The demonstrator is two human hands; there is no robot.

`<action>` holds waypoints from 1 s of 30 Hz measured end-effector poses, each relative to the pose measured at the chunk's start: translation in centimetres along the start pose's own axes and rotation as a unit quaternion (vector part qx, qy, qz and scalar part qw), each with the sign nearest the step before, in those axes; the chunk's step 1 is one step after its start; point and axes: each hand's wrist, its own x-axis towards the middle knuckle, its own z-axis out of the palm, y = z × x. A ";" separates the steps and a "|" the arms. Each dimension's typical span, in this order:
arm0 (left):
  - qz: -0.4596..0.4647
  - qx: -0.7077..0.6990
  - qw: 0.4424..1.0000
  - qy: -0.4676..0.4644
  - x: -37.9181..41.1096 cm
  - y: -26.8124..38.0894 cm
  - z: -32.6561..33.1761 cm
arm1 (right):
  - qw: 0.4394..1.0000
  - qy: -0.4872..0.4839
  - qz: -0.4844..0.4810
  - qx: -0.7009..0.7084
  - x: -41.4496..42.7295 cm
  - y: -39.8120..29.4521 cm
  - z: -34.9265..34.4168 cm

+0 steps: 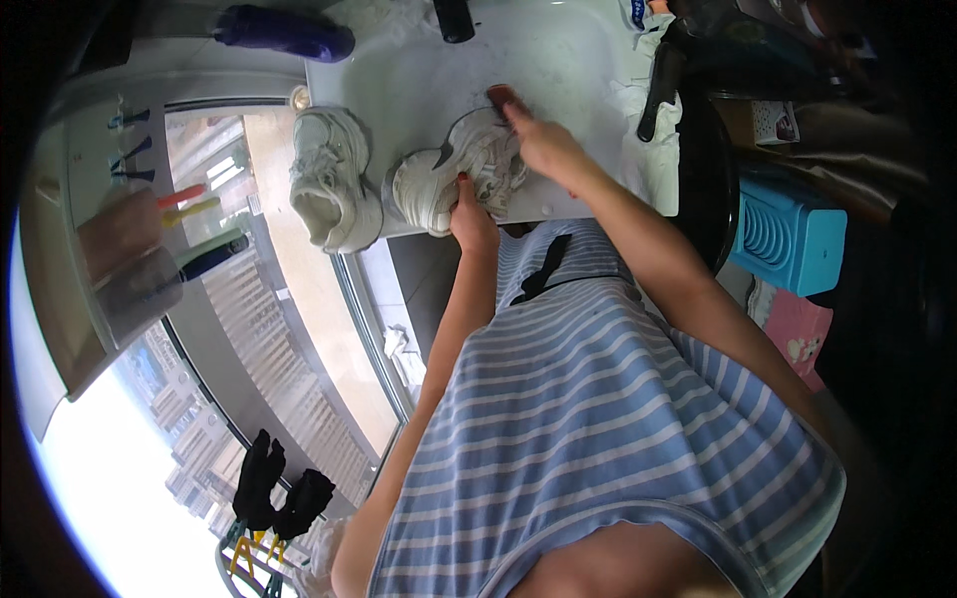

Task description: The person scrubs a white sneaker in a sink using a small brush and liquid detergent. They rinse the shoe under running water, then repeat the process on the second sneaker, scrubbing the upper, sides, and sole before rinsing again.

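A white sneaker lies over the near edge of a white sink. My left hand grips its near side, with the thumb pressed on the upper. My right hand holds a reddish-brown brush against the sneaker's far end; its bristles are mostly hidden. To the left, a second white sneaker rests on the sink's corner, its opening towards me. Suds and wet marks show in the basin behind the held sneaker.
A purple bottle lies at the back left of the sink. A black-handled tool rests on white crumpled material at the right rim. Beyond stands a blue plastic container. A window is at the left.
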 end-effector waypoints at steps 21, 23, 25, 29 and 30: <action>0.000 -0.189 0.982 0.000 -1.8 3.2 2.1 | 0.988 -0.001 -0.118 -0.103 -4.3 -1.4 1.6; -0.011 -0.181 0.983 -0.012 -2.1 3.9 2.2 | 0.996 0.036 -0.083 -0.026 -1.8 0.4 1.0; -0.015 -0.177 0.984 -0.011 -2.5 3.7 1.8 | 0.997 -0.003 -0.018 0.072 0.8 1.1 -1.4; -0.018 -0.196 0.980 -0.038 -2.4 2.9 2.2 | 0.993 0.024 -0.111 -0.022 -3.1 -0.7 1.1; -0.020 -0.155 0.988 -0.019 -2.0 2.7 1.8 | 0.998 -0.003 -0.058 0.014 -2.7 -0.4 0.3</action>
